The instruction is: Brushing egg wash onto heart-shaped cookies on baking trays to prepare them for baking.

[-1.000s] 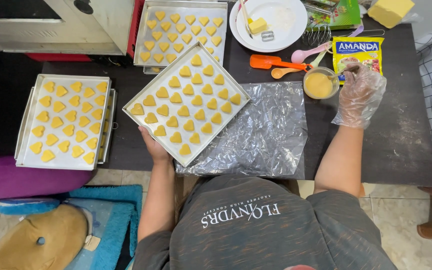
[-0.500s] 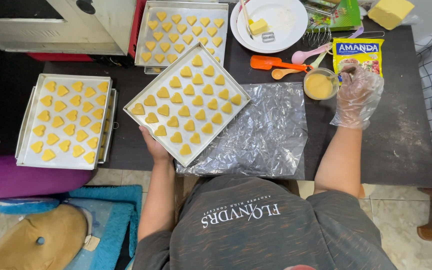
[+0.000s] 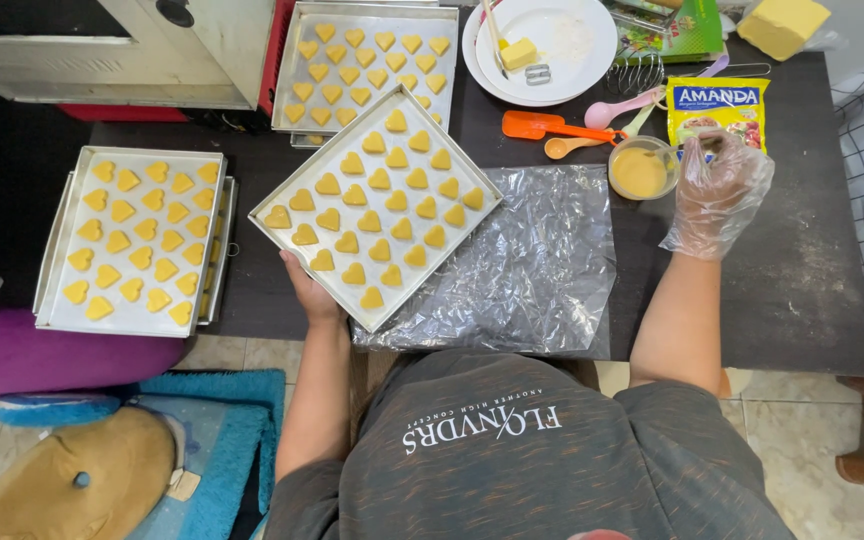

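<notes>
Below, left hand [image 3: 304,290] grips tilted tray [image 3: 282,195] edge.

Tilted metal tray [image 3: 287,205] of yellow heart cookies [image 3: 384,205]

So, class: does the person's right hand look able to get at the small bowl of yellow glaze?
Probably yes: the gloved right hand hovers right beside the small bowl, with nothing between them.

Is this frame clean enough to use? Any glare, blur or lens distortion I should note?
Head view: even, soft light, sharp throughout. Crinkled plastic sheet throws scattered glare; the tilted baking tray held by the left hand shines mildly. The gloved right hand is crisp, no motion blur. Table edges bow slightly from the wide-angle lens.
</notes>
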